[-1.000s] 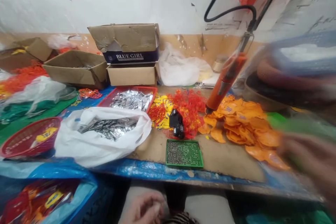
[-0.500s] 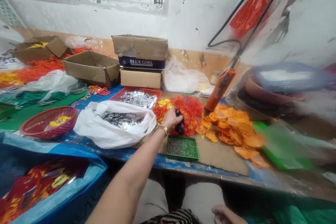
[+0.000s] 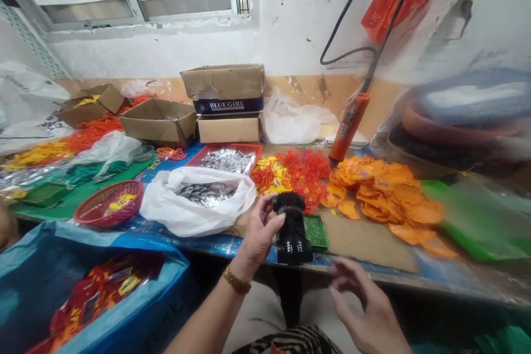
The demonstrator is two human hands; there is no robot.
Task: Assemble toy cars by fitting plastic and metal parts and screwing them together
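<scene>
My left hand (image 3: 261, 229), with a gold watch band at the wrist, grips a black toy car (image 3: 291, 229) by its left side above the front edge of the bench. Wide wheel-like ends show at the car's top and bottom. My right hand (image 3: 367, 301) is at the lower right, apart from the car, its fingers spread and slightly curled with nothing in them. Behind the car, a green tray (image 3: 317, 231) is partly hidden; in it I can see little. An orange electric screwdriver (image 3: 349, 124) hangs tip down beyond, near orange plastic pieces (image 3: 377, 188).
A white bag (image 3: 166, 213) of metal parts and a red basket (image 3: 103, 213) stand left. A blue bag (image 3: 29, 265) with red and yellow pieces is lower left. Red netting (image 3: 307, 174), stacked boxes (image 3: 228, 127) and a green board (image 3: 473, 232) lie around the bench.
My left hand has brought the black car back towards me from beside the red netting, in front of the green tray. My right hand has risen from my lap towards the bench edge.
</scene>
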